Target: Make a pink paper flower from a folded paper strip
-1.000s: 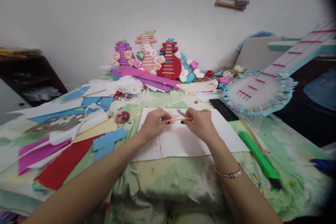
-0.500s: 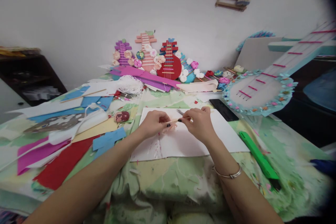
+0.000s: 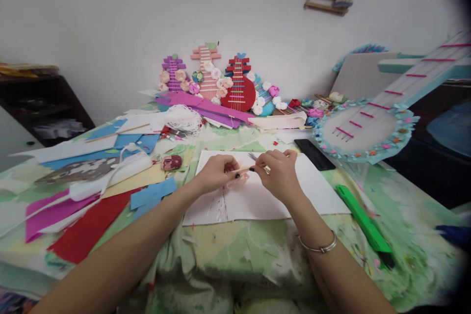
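Over a white sheet (image 3: 320, 196), my left hand (image 3: 217, 172) pinches one end of a thin peach strip (image 3: 243, 170) between thumb and fingers. My right hand (image 3: 279, 174) has its fingertips closed on the strip's other end, so it spans the short gap between them. Peach scraps (image 3: 237, 182) show just below the strip. Beside my right fingers a grey pointed metal tip (image 3: 252, 156) sticks out; whether the hand holds it I cannot tell. Fine clear strands with red specks (image 3: 222, 206) lie on the sheet near my left wrist.
A green box cutter (image 3: 364, 218) and a black phone-like slab (image 3: 314, 154) lie to the right. Coloured paper, such as a red sheet (image 3: 91, 225), covers the left. Small paper instruments, one a red lute (image 3: 239, 91), stand behind; a large pale-blue one (image 3: 364, 127) leans at right.
The view has shifted very slightly. Both hands stay in place with the peach strip between them; the fingers of my right hand have moved only a little.
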Available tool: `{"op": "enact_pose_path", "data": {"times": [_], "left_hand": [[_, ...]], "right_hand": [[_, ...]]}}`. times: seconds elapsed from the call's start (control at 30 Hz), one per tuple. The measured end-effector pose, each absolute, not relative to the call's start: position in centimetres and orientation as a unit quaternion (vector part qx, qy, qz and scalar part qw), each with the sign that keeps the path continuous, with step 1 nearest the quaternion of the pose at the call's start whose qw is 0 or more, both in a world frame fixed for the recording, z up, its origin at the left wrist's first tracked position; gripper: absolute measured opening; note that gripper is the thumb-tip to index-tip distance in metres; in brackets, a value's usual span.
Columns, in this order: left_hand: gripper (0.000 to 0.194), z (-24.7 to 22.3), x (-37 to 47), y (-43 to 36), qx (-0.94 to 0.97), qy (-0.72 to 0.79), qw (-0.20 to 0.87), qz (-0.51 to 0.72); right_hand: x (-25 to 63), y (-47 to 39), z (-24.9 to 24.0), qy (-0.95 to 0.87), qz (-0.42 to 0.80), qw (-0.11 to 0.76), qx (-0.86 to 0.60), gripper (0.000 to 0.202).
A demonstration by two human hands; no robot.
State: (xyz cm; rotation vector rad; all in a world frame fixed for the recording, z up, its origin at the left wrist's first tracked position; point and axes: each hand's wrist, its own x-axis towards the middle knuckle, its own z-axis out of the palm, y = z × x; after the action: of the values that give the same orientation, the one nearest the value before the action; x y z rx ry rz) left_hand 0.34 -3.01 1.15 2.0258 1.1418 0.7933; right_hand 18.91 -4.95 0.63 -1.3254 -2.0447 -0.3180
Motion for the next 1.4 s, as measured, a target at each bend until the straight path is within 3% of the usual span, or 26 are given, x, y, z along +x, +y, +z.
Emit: {"op": "enact_pose_path", "data": {"times": [0.47,0.67,0.93,1.1,1.27,1.4], "left_hand": [[0.019,1.5,-0.4,-2.5,0.767,0.393,0.399,0.312],[0.018,1.5,-0.2,-2.8,0.802,0.432,0.283,0.299],[0.014,0.5,0.5,-2.9,0.842,0.444,0.077,0.296],[0.012,-0.3,0.8,-2.9,0.872,0.416,-0.037,0.256],[0.010,-0.8,0.7,-2.6,0.881,0.384,-0.077,0.264],[0.014,-0.6,0.1,-2.3,0.882,0.362,-0.032,0.300]], "right_hand": [[19.3,-5.0,0.8,-0.788,-0.135,0.324,-0.507,0.009],[19.1,-5.0,0.8,-0.791,-0.140,0.306,-0.511,0.020],[18.6,-4.8,0.1,-0.776,-0.136,0.317,-0.527,0.017],[18.3,-4.8,0.3,-0.761,-0.112,0.293,-0.568,0.036],[20.2,-4.4,1.5,-0.759,0.033,0.338,-0.555,0.014],[23.4,-4.4,3.1,-0.701,0.249,0.443,-0.500,0.019]]}}
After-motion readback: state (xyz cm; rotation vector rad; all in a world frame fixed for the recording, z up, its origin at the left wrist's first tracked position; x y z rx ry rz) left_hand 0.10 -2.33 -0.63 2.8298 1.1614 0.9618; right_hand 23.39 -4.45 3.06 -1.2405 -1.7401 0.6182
